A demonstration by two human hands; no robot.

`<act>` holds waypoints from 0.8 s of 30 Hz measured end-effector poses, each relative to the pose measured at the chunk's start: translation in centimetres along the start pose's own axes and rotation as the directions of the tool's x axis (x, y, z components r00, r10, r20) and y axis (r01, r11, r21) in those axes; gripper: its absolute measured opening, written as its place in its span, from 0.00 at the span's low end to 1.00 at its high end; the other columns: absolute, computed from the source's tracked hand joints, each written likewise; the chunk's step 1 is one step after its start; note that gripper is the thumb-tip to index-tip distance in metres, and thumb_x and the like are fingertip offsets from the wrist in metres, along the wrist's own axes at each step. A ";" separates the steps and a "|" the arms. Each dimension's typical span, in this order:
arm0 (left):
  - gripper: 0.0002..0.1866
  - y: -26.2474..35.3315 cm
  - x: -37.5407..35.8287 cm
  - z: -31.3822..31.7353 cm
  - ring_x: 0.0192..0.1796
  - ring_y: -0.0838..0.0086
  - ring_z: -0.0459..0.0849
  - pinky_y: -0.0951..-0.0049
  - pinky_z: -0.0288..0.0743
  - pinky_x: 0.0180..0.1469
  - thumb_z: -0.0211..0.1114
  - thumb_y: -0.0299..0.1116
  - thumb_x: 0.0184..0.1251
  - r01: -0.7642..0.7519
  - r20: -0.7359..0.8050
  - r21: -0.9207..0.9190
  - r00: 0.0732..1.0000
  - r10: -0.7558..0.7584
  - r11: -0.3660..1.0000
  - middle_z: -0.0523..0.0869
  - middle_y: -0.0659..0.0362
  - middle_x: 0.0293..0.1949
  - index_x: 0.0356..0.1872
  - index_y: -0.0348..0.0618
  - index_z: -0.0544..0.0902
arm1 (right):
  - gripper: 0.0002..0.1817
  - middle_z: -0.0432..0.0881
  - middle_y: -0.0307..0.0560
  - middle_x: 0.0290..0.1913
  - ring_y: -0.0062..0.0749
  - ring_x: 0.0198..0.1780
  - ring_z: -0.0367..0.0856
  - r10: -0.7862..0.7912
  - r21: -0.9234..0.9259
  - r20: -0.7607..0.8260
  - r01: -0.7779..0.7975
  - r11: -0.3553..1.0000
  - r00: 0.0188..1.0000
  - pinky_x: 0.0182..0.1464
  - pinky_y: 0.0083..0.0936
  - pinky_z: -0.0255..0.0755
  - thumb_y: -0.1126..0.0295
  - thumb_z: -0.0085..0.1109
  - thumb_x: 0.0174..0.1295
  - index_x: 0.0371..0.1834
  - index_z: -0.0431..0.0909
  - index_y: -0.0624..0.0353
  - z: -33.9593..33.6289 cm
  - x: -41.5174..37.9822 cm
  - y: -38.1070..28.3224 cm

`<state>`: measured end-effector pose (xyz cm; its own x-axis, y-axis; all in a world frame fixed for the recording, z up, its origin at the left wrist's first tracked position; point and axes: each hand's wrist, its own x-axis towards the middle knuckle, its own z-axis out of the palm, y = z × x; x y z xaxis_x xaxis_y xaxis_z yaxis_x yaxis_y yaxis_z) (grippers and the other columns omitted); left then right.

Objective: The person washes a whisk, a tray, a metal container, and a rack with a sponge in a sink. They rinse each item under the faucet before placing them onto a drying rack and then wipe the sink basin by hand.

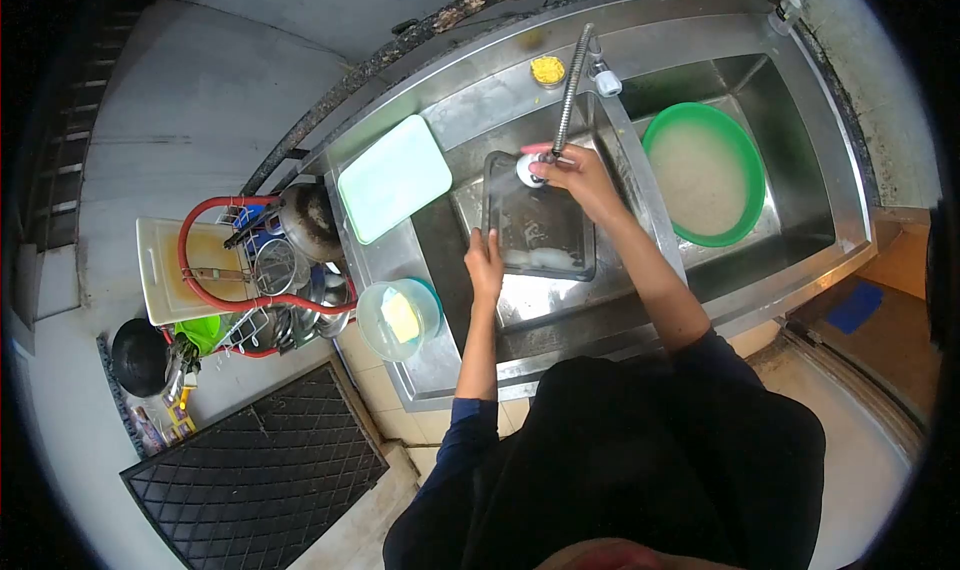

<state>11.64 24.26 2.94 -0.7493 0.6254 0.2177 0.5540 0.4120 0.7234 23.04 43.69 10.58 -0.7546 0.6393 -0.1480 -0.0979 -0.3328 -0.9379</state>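
A clear rectangular container (545, 225) with a dark rim is held over the left sink basin (445, 240). My left hand (484, 261) grips its left edge, with the fingers closed on the rim. Over the container's upper part, my right hand (580, 178) is closed on the white faucet head (532, 170), which hangs from a coiled metal hose (572, 90). Something whitish, too unclear to name, shows near the container's lower edge.
A pale green lid (395, 180) lies on the left counter, above a round clear tub (385, 320) holding a yellow item. A yellow sponge-like item (547, 70) sits behind the basin. A green basin (755, 175) of cloudy water occupies the right sink. Far left stands a red-framed dish rack (205, 288).
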 end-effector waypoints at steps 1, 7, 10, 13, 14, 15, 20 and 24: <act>0.14 -0.3 -0.1 0.4 0.18 0.54 0.66 0.63 0.62 0.22 0.54 0.36 0.68 0.027 0.024 -0.034 0.999 -0.026 0.999 0.70 0.41 0.16 0.31 0.31 0.71 | 0.17 0.82 0.39 0.41 0.18 0.41 0.78 0.113 -0.005 0.027 -0.113 0.994 0.993 0.44 0.15 0.71 0.70 0.63 0.56 0.49 0.78 0.60 -0.7 0.6 0.2; 0.17 -1.7 0.7 2.9 0.20 0.68 0.63 0.68 0.61 0.24 0.54 0.39 0.69 0.152 0.106 -0.195 0.985 -0.133 0.969 0.68 0.50 0.17 0.31 0.31 0.72 | 0.18 0.82 0.39 0.39 0.19 0.40 0.79 -0.058 -0.108 0.049 0.063 0.992 0.997 0.43 0.17 0.72 0.67 0.64 0.55 0.49 0.79 0.57 0.0 1.4 -0.3; 0.16 -2.9 1.4 3.7 0.27 0.69 0.70 0.70 0.66 0.33 0.53 0.38 0.69 0.289 0.226 -0.109 0.939 -0.260 0.951 0.74 0.50 0.25 0.37 0.30 0.74 | 0.19 0.82 0.40 0.40 0.21 0.41 0.80 0.082 0.000 0.117 -0.082 0.997 0.990 0.42 0.20 0.74 0.66 0.65 0.54 0.50 0.79 0.57 -0.4 1.2 -1.5; 0.16 -2.0 2.0 3.8 0.44 0.72 0.76 0.76 0.67 0.49 0.53 0.36 0.70 0.083 0.182 -0.251 0.983 -0.037 0.964 0.79 0.51 0.41 0.47 0.29 0.74 | 0.18 0.82 0.43 0.40 0.22 0.40 0.80 0.197 -0.178 0.223 -0.158 0.971 0.955 0.37 0.19 0.76 0.66 0.67 0.52 0.46 0.81 0.57 -1.9 1.8 -2.0; 0.16 -1.8 2.2 3.9 0.44 0.72 0.76 0.76 0.67 0.49 0.53 0.36 0.70 0.081 0.185 -0.255 0.982 -0.034 0.964 0.79 0.51 0.41 0.47 0.29 0.74 | 0.18 0.82 0.43 0.40 0.22 0.40 0.80 0.196 -0.180 0.219 -0.158 0.971 0.956 0.37 0.19 0.76 0.66 0.67 0.52 0.46 0.81 0.57 -2.4 1.8 -2.0; 0.17 -1.7 2.4 4.0 0.44 0.72 0.75 0.75 0.67 0.49 0.53 0.36 0.69 0.049 0.140 -0.283 0.990 -0.009 0.958 0.79 0.51 0.42 0.47 0.29 0.74 | 0.18 0.82 0.42 0.39 0.22 0.41 0.80 0.178 -0.275 0.219 -0.114 0.955 0.959 0.37 0.20 0.76 0.66 0.67 0.51 0.46 0.81 0.57 -2.9 1.9 -1.9; 0.18 -1.2 2.4 3.9 0.44 0.75 0.74 0.78 0.67 0.47 0.54 0.36 0.69 0.023 0.036 -0.258 0.999 -0.015 0.966 0.78 0.54 0.42 0.49 0.29 0.74 | 0.18 0.83 0.43 0.38 0.24 0.39 0.81 0.113 -0.194 0.140 -0.085 0.977 0.984 0.39 0.21 0.77 0.65 0.67 0.51 0.46 0.81 0.56 -1.4 0.9 -2.5; 0.18 -2.8 2.2 4.5 0.43 0.77 0.73 0.79 0.66 0.46 0.55 0.36 0.69 0.069 0.018 -0.312 0.998 -0.067 0.948 0.78 0.56 0.41 0.50 0.29 0.73 | 0.19 0.83 0.43 0.39 0.24 0.40 0.81 0.229 -0.226 0.269 -0.170 0.959 0.935 0.42 0.22 0.77 0.65 0.68 0.51 0.47 0.81 0.57 -2.4 1.6 -2.9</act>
<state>10.06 27.48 -1.52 -0.7782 0.6080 0.1569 0.3600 0.2273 0.9048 23.71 47.32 12.26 -0.9030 0.3352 -0.2689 0.1808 -0.2713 -0.9453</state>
